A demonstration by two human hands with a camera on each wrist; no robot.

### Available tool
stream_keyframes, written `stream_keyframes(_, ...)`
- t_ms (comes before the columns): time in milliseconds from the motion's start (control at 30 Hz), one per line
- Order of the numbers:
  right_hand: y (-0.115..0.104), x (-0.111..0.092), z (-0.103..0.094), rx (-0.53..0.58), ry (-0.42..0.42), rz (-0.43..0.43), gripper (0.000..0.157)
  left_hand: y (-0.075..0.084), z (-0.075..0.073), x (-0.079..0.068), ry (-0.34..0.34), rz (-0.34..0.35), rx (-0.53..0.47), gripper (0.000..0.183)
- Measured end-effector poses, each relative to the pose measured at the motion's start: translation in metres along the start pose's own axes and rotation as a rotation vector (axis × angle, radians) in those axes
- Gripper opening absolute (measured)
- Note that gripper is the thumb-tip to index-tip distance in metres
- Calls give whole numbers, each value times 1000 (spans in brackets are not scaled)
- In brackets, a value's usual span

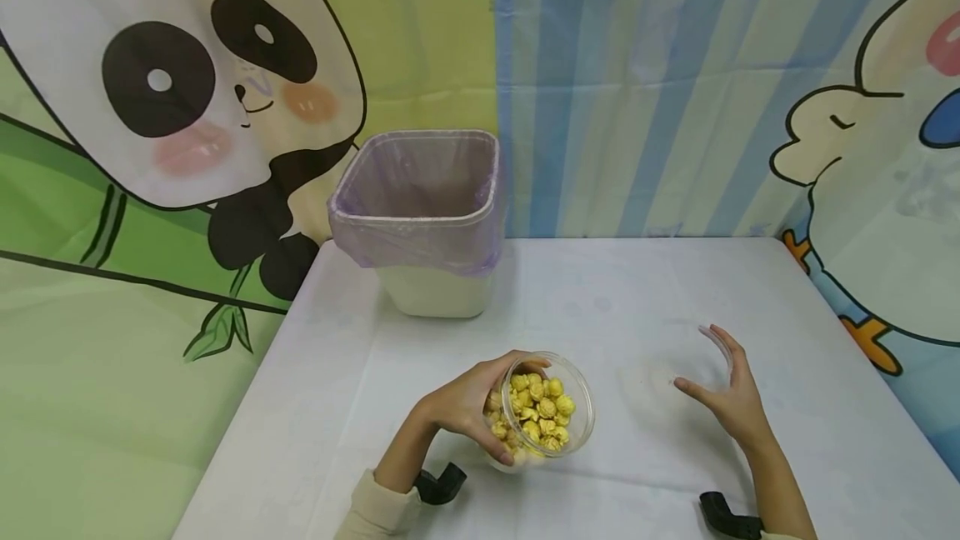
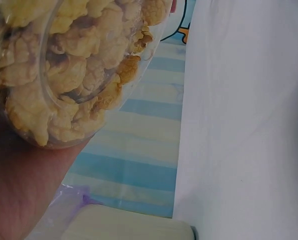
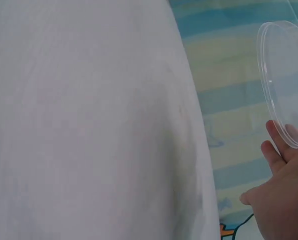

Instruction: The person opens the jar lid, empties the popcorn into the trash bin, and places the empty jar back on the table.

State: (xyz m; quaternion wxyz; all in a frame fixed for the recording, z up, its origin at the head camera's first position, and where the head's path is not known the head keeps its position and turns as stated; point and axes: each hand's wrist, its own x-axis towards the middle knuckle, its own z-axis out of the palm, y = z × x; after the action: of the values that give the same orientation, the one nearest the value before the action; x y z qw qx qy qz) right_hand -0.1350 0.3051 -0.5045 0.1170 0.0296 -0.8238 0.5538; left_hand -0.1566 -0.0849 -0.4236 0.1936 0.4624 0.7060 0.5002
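Note:
My left hand [image 1: 468, 398] grips a clear round plastic jar [image 1: 587, 415] of yellow popcorn [image 1: 542, 411], thumb on the near side and fingers on the far side. The jar is tilted, its open mouth facing up and to the right. Seen from the left wrist, popcorn shows through the jar's clear wall [image 2: 74, 70]. Off to the right, my right hand [image 1: 731, 407] holds a clear round lid [image 3: 286, 85] by its rim, above the table. The lid is barely visible in the head view, and the right wrist view cuts part of it off.
A white bin [image 1: 435, 290] lined with a thin purple bag [image 1: 420, 240] stands at the back left of the white-covered table [image 1: 615, 290]. Cartoon-printed curtains [image 1: 645, 90] hang behind. A black wrist mount [image 1: 441, 486] sits at the left wrist, and another [image 1: 727, 517] at the right.

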Motion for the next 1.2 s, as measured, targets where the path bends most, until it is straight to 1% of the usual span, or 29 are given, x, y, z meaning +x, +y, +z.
stream_keyframes(100, 11, -5, -8, -71, 29, 52, 94, -6, 1, 0, 3, 0, -3, 106)
stream_keyframes(200, 20, -7, -14, -132, 45, 93, 94, -6, 1, -1, 5, 1, -10, 107)
stream_keyframes(333, 28, -7, -18, -175, 47, 135, 97, 8, -1, 0, 0, 7, -11, 104)
stream_keyframes(467, 35, -9, -20, -233, 16, 203, 103, 24, -4, 2, -8, 3, -20, 100)
stream_keyframes(567, 37, -9, -20, -294, -12, 241, 106, 29, -4, 2, -6, -12, -21, 100)
stream_keyframes(700, 39, -10, -20, -342, -29, 255, 108, 31, -4, 2, -1, -13, -19, 100)
stream_keyframes(1167, 38, -10, -21, -465, -79, 315, 115, 31, -2, 1, 2, -8, -17, 102)
stream_keyframes(1200, 38, -10, -21, -469, -81, 315, 115, 26, -1, 1, 4, -5, -17, 103)
